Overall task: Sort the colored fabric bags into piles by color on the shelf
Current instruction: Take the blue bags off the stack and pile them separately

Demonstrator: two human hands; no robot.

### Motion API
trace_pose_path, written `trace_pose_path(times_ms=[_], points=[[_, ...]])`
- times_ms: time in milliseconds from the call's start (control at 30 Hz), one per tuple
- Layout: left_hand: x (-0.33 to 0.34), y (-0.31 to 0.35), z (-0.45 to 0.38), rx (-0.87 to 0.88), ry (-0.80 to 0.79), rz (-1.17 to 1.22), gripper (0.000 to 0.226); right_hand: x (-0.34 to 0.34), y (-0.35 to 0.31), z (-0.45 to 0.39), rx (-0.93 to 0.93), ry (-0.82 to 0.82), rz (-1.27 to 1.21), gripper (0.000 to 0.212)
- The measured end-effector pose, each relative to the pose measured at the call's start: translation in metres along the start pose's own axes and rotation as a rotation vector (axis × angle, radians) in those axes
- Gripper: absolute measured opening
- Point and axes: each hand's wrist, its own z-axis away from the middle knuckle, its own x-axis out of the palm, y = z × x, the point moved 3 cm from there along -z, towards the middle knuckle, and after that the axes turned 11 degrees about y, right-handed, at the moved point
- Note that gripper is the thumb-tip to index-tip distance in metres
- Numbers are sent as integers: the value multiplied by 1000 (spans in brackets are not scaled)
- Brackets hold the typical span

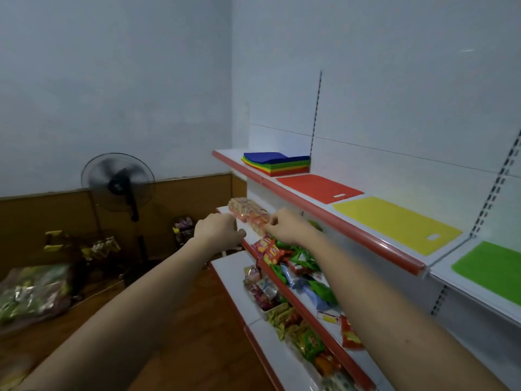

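Head view: the mixed stack of bags [277, 164] lies up and ahead of both your hands at the far end of the top shelf [318, 213], long side along the shelf, right hand [287, 225] nearer. Left hand [218, 231] and right are loosely curled, holding nothing (over the snack shelf). Single red bag [315, 187], yellow bag [394, 224] and green bag [493, 266] lie flat; thin, matte fabric.

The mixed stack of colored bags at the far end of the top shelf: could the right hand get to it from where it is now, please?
Probably yes. The right hand hangs below the shelf edge, and nothing stands between it and the mixed stack, whose top is uncovered.
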Motion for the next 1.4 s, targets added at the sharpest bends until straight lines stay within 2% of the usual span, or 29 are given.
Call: trace_pose_path(times_ms=[100, 233, 300, 467, 733, 967, 1267, 1400], points=[[7, -30, -23, -39, 3, 55, 31, 22, -11, -41, -18, -20, -11, 32], [22, -66, -64, -140, -17, 142, 27, 55, -18, -96, -57, -43, -23, 23], [31, -82, -89, -177, -15, 162, 25, 68, -19, -127, -85, -41, -14, 27], [44, -108, -159, -205, 19, 132, 27, 87, -21, -207, -135, -36, -44, 32], [59, -144, -252, -223, 58, 96, 29, 106, -33, -313, -200, -26, -49, 23], [84, -192, -330, -187, 82, 104, 29, 148, -48, -397, -173, -37, -24, 27], [120, -279, -413, -76, 133, 383, 21, 211, -58, -473, -64, 68, -160, 21], [133, -312, -449, -49, 147, 437, 18, 234, -56, -501, 8, 147, -219, 24]])
